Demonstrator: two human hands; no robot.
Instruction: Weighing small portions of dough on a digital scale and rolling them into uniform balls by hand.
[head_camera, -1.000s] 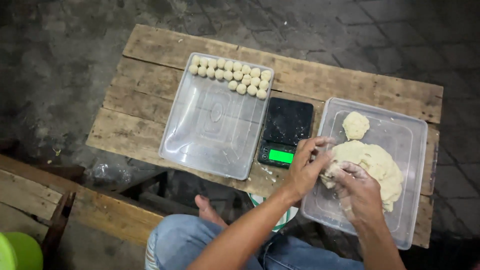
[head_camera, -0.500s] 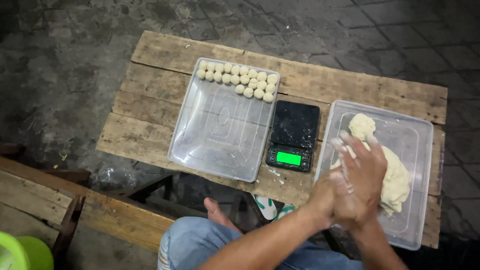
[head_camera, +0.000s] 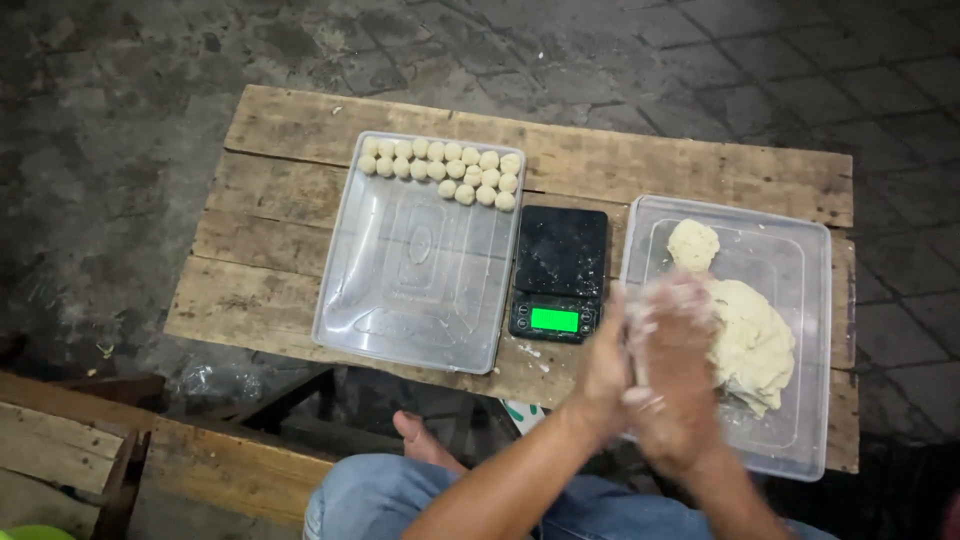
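Pale, lumpy dough (head_camera: 752, 340) fills the middle of a clear plastic tub (head_camera: 810, 250) at the right end of the counter (head_camera: 300, 260), with a smaller knob of dough (head_camera: 692, 245) near the tub's far-left corner. The left hand (head_camera: 612, 365) and right hand (head_camera: 676, 375) are pressed palm to palm above the tub's near-left part, both dusted white and blurred; what sits between the palms cannot be seen. A second clear tray (head_camera: 420, 300), shallow and rectangular with moulded ridges in its base, lies left of centre. Along its far edge sit small round dough balls (head_camera: 442, 168), smooth and cream-coloured, packed in rows that touch one another; the rest of its floor is bare. Between the two containers rests a black digital scale (head_camera: 559, 272), flat-topped, flecked with flour, its green display lit toward the near edge. The counter is rough, weathered planks with gaps and worn grain, standing on dark paving stones (head_camera: 120, 120). Blue denim (head_camera: 400, 500) covers the person's knee below the near edge.
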